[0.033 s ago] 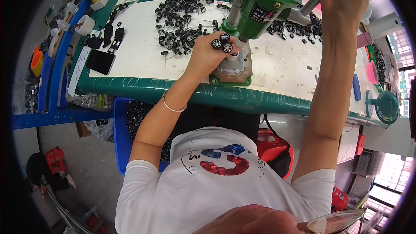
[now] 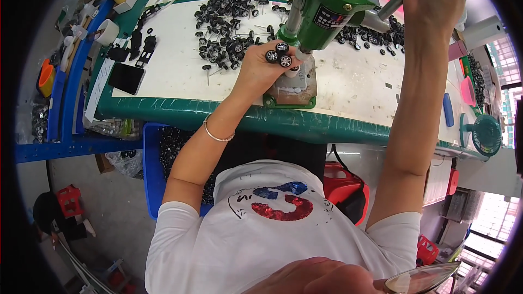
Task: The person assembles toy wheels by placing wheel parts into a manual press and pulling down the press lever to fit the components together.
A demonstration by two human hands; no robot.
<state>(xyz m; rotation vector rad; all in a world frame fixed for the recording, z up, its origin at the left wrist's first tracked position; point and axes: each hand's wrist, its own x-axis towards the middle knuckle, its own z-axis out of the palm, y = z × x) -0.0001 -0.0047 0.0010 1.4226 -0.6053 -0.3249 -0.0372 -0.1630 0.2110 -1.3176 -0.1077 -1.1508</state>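
A green hand press point(image 2: 327, 11) stands at the table's front edge, its metal base plate point(image 2: 297, 90) flat on the white top. My left hand point(image 2: 260, 71) is closed around several small black toy wheels point(image 2: 282, 54) with silver hubs. It holds them right beside the press's ram tip point(image 2: 303, 54), above a small pale round holder on the plate. Whether the ram touches a wheel is hidden by my fingers. Raised at the upper right, my right hand point(image 2: 436, 0) is wrapped around the metal lever point(image 2: 396, 1) of the press.
Wheels on thin axles point(image 2: 234, 22) lie heaped behind my left hand; more loose wheels point(image 2: 376, 38) lie right of the press. A black phone point(image 2: 126, 78) and black toy chassis parts point(image 2: 147, 49) are at left. Below the table edge stands a blue bin point(image 2: 152, 174). A green fan point(image 2: 486, 135) is at right.
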